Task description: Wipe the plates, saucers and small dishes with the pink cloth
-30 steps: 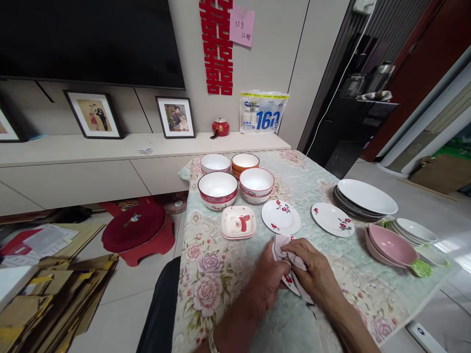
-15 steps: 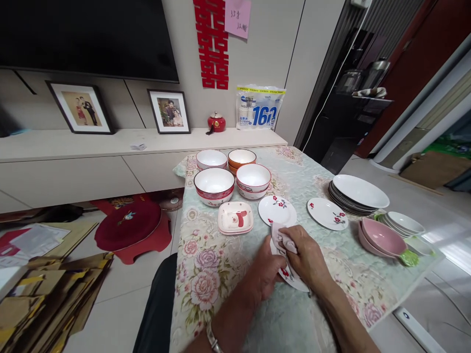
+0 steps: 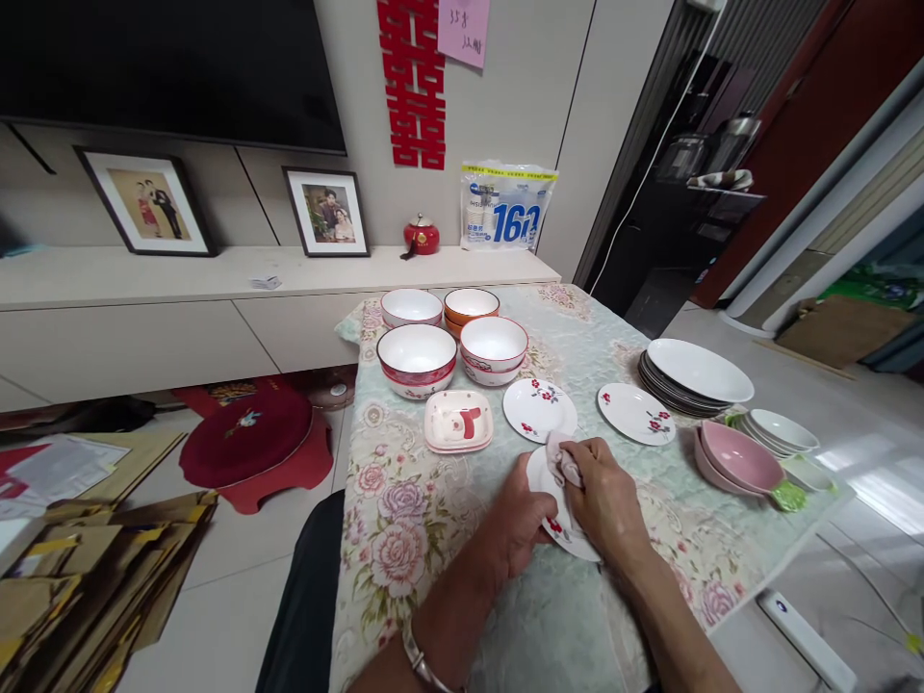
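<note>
– Where is the plate (image 3: 573, 545), please?
– It is between both hands; whether it touches the tablecloth (image 3: 563, 626), I cannot tell. From its middle, the left hand (image 3: 521, 515) grasps the rim at about nine o'clock, thumb on the face. The right hand (image 3: 607, 499), at three o'clock, clutches a bunched cloth (image 3: 564, 464) against the face.
– What could go wrong?
– In my judgement, it could slip, because only the left hand seems to grip the rim, and a push through the cloth may twist it.
– And if it slips?
– The second plate (image 3: 540, 411) lies just beyond, at about twelve o'clock; a knock could chip both. The dish (image 3: 458, 421), at ten o'clock, is at smaller risk.
</note>
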A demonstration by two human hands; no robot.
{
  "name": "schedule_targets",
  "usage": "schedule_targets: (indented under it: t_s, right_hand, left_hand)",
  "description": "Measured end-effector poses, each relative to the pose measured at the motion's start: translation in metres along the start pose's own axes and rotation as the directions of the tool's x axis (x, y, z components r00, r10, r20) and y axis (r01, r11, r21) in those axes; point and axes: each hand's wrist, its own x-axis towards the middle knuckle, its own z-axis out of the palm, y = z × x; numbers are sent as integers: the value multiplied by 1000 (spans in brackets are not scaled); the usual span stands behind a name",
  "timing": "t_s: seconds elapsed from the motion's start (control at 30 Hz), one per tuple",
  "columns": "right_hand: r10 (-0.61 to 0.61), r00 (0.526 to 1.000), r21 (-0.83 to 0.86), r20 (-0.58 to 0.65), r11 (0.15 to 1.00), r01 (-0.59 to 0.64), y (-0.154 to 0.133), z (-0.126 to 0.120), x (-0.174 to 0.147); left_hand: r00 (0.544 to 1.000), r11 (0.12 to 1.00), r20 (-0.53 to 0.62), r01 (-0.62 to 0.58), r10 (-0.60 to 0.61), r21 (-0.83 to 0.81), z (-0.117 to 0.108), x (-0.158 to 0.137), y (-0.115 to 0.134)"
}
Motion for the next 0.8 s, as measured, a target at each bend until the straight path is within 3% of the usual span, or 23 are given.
schedule_targets:
  t_s: [0.13,0.37,0.8]
  right_hand:
    - [-210,978,262,2,944,202,-5,3,-3]
    - [-25,988,132,-152,990,45,2,11,-13]
    - [65,983,155,-170,987,-38,3,15,-8]
  left_hand:
    - [1000,999,-7,-27,27,-35,1,1,0]
    - [1000,1000,-5,-8,8,20,-1,3,-1]
    - [1000,999,5,-2,1,45,-1,5,1]
